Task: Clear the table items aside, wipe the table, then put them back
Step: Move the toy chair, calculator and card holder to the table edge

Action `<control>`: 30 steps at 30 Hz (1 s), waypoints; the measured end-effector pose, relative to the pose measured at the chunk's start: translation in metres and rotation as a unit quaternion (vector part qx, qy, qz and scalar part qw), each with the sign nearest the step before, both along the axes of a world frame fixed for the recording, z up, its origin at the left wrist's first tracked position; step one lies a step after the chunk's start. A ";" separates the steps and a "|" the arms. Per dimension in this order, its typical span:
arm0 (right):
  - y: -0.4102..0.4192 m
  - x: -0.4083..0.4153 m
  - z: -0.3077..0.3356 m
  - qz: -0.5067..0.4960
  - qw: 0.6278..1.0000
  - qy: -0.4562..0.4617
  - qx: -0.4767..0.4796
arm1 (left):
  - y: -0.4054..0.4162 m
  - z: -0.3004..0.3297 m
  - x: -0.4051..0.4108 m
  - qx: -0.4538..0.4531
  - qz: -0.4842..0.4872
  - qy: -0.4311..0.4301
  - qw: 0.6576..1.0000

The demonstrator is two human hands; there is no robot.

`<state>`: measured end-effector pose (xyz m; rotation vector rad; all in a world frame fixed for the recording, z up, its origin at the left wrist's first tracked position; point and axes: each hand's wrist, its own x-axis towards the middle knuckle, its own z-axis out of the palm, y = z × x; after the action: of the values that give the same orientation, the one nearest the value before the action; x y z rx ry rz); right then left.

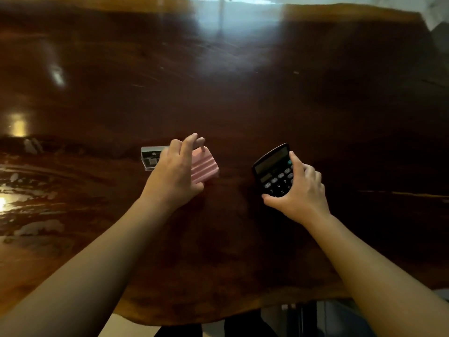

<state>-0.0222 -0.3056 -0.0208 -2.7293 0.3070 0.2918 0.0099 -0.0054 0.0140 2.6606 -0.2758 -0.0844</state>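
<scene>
A pink ribbed box [205, 166] lies near the middle of the dark glossy wooden table [243, 93]. My left hand [176, 176] rests over its left side, thumb at the near edge and fingers curled over the far edge. Just left of it sits a small clear case with a dark insert [151, 158], partly hidden by that hand. To the right, a black calculator [273, 170] lies tilted on the table. My right hand [300, 190] grips it, thumb at the near corner and fingers over the keys on its right side.
The table's near edge [194, 317] curves in front of me, with floor and dark legs below. Bright reflections mark the left part of the table [14, 198] and the far middle [218, 32]. A pale wall lies beyond the far edge.
</scene>
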 end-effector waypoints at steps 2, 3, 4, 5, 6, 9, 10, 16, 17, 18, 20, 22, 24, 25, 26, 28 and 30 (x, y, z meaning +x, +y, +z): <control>0.016 -0.006 0.008 0.016 1.000 -0.012 0.009 | 0.017 0.001 -0.009 0.002 0.028 0.008 1.000; 0.027 -0.008 0.011 0.026 0.999 -0.016 0.014 | 0.027 0.002 -0.014 0.003 0.044 0.012 0.999; 0.039 -0.009 0.014 0.038 0.999 -0.018 0.018 | 0.038 0.001 -0.019 0.006 0.061 0.016 0.998; 0.053 -0.010 0.016 0.052 0.998 -0.019 0.022 | 0.050 0.001 -0.025 0.009 0.078 0.017 0.997; 0.068 -0.009 0.018 0.068 0.997 -0.019 0.025 | 0.063 0.001 -0.031 0.013 0.096 0.020 0.995; 0.114 -0.007 0.021 0.111 0.993 -0.024 0.030 | 0.102 0.000 -0.051 0.023 0.143 0.023 0.989; 0.132 -0.006 0.023 0.125 0.991 -0.027 0.033 | 0.117 0.000 -0.059 0.027 0.160 0.021 0.987; 0.258 -0.003 0.029 0.222 0.972 -0.056 0.054 | 0.220 0.006 -0.114 0.026 0.264 0.016 0.964; 0.281 -0.004 0.028 0.240 0.967 -0.060 0.055 | 0.238 0.008 -0.123 0.026 0.281 0.015 0.959; 0.302 -0.004 0.028 0.258 0.963 -0.060 0.056 | 0.254 0.009 -0.131 0.024 0.296 0.015 0.955; 0.343 -0.005 0.028 0.291 0.953 -0.060 0.063 | 0.285 0.010 -0.146 0.026 0.325 0.015 0.945; 0.383 -0.009 0.025 0.326 0.941 -0.058 0.066 | 0.314 0.010 -0.161 0.028 0.360 0.015 0.932; 0.420 -0.015 0.022 0.356 0.931 -0.048 0.067 | 0.340 0.009 -0.174 0.027 0.401 0.016 0.916; 0.437 -0.019 0.019 0.372 0.925 -0.044 0.067 | 0.351 0.007 -0.181 0.031 0.418 0.015 0.908; 0.454 -0.024 0.016 0.386 0.919 -0.040 0.066 | 0.363 0.004 -0.189 0.036 0.430 0.012 0.902; 0.485 -0.036 0.007 0.416 0.907 -0.030 0.066 | 0.384 -0.004 -0.203 0.040 0.449 0.012 0.893; 0.510 -0.048 -0.003 0.436 0.898 -0.015 0.064 | 0.402 -0.013 -0.215 0.023 0.472 0.021 0.881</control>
<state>-0.0700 0.2045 -0.0239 -2.5545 -0.9402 0.4709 -0.2048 0.3964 0.0009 2.5311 1.0452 0.1647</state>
